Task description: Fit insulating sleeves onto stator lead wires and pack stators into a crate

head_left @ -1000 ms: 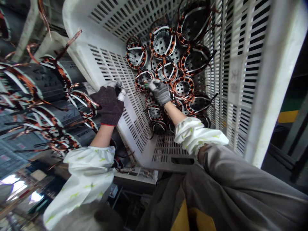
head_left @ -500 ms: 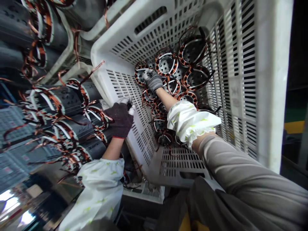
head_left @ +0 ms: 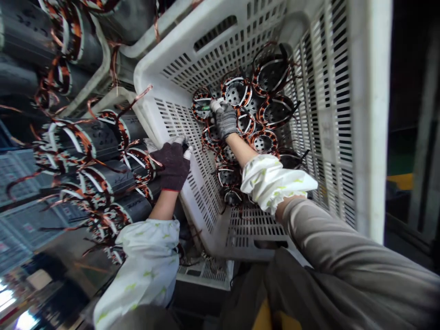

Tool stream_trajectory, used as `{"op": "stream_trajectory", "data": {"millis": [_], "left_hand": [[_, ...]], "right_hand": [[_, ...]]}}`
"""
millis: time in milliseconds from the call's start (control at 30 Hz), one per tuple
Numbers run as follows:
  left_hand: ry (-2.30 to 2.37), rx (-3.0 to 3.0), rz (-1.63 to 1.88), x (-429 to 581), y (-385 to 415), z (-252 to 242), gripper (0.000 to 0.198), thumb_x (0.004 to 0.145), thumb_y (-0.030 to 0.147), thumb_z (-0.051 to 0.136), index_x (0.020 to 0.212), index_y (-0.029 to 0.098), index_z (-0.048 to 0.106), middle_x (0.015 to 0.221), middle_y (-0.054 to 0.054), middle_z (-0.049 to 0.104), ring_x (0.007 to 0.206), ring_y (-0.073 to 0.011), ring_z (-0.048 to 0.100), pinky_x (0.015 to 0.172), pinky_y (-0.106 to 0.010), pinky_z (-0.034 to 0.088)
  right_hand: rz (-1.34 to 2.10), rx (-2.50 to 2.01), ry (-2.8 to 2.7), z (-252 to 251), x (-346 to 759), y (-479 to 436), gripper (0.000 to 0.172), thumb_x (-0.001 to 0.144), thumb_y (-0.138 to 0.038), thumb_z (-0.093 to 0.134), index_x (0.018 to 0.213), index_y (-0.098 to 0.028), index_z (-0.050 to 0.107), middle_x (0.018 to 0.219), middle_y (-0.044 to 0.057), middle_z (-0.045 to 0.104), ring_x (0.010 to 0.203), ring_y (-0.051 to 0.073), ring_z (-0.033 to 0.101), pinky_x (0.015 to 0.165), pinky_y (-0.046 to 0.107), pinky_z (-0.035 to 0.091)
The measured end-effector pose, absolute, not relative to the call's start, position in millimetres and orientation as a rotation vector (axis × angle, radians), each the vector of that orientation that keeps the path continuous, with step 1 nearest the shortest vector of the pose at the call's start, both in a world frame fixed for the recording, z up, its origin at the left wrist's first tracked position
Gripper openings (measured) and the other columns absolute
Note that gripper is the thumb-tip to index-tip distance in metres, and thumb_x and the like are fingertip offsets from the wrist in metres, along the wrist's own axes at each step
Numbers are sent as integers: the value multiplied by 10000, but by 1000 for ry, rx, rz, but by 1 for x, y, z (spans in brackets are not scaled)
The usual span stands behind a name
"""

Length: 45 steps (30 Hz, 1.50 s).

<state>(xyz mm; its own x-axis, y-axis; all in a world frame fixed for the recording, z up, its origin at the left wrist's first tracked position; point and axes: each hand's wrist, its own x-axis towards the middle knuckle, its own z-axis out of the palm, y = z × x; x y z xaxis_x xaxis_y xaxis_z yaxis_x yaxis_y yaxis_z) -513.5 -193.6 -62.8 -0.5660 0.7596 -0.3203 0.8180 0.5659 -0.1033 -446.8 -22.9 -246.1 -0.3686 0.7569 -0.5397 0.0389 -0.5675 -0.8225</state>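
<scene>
My left hand (head_left: 173,166), in a dark knitted glove, is closed over the near-left rim of a white slatted plastic crate (head_left: 202,208). Inside the crate stand several motor stators with copper windings and white lacing. My right hand (head_left: 225,118), in a grey striped glove with white tape on the fingers, reaches down among them. Its fingers are curled beside the leftmost stator (head_left: 199,113), and what they hold is hidden. A small green patch (head_left: 206,108) shows at the fingertips; I cannot tell what it is.
Left of the crate, more stators with dark cylindrical bodies (head_left: 115,176) lie stacked on their sides, loose copper leads sticking out. Another white crate (head_left: 213,272) sits lower down. Blue-grey crates (head_left: 20,178) stand at the far left.
My right hand has shifted slightly right, off the leftmost stator, uncovering the green patch. My left hand keeps its hold on the crate rim. The view has turned a little.
</scene>
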Motion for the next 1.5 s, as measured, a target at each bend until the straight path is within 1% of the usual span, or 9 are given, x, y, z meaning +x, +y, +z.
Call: {"op": "stream_trajectory", "data": {"millis": [300,600,700,800,900,1033,1200,1300,1500], "left_hand": [[2590,1288,-254,-470,-181,-56,673,1124,684,436,1140,132,822,1095,-223,832,1120,-394,788,1055,-606,502],[2316,1844,636,-275,-179,24,418,1121,523,600,1247,226,865,1128,-175,880,1076,-384,823,1176,-639,571],[2202,1604,870,-214,-157,50,417,1033,629,724,1128,245,857,1099,-174,859,1216,-417,781,1199,-647,560],[1839,1059,972,-138,-128,70,466,999,730,746,1004,267,808,846,-105,780,898,-338,783,879,-524,661],[1486,778,912,-66,-93,76,625,1037,844,609,896,249,739,643,-37,649,542,-223,602,583,-413,570],[1630,1135,873,-19,-16,67,458,1037,692,716,1132,254,810,1115,-107,866,1020,-304,818,917,-454,670],[2125,1834,470,5,107,45,374,1106,415,684,1377,180,792,1301,-172,865,1336,-354,781,1358,-564,456],[2022,2090,146,29,157,23,486,1111,439,705,1506,160,751,1409,-184,840,1405,-362,755,1450,-599,310],[1917,2163,-114,47,148,-23,522,1015,429,835,1422,107,784,1511,-248,783,1484,-390,712,1471,-592,302]], "right_hand": [[2010,-1305,-910,-110,-302,-22,469,1049,-700,653,897,-269,547,645,-43,503,528,149,538,470,287,507],[1836,-983,-1316,22,-120,8,515,817,-720,788,743,-240,615,729,-15,618,733,161,550,769,344,541],[1998,-869,-1274,41,-63,13,469,785,-681,821,770,-241,660,739,-4,672,705,167,575,713,324,537],[2087,-828,-1103,46,2,22,494,789,-700,816,753,-238,645,678,-8,644,595,146,528,578,288,479],[1998,-836,-1064,45,77,37,548,755,-745,861,743,-230,675,654,5,654,655,185,636,637,297,553],[1657,-1082,-1209,29,189,70,528,902,-741,781,886,-213,796,664,19,659,671,202,659,685,322,579],[841,-1752,-1467,-35,289,118,477,1013,-440,600,1343,-170,815,997,123,812,890,268,728,874,391,621],[713,-2073,-1854,-73,312,138,514,1030,-283,547,1451,-138,804,1158,193,827,992,297,745,956,392,582],[597,-2100,-2168,-99,323,157,542,1071,-265,534,1546,-147,769,1220,200,819,963,276,713,872,341,515]]}}
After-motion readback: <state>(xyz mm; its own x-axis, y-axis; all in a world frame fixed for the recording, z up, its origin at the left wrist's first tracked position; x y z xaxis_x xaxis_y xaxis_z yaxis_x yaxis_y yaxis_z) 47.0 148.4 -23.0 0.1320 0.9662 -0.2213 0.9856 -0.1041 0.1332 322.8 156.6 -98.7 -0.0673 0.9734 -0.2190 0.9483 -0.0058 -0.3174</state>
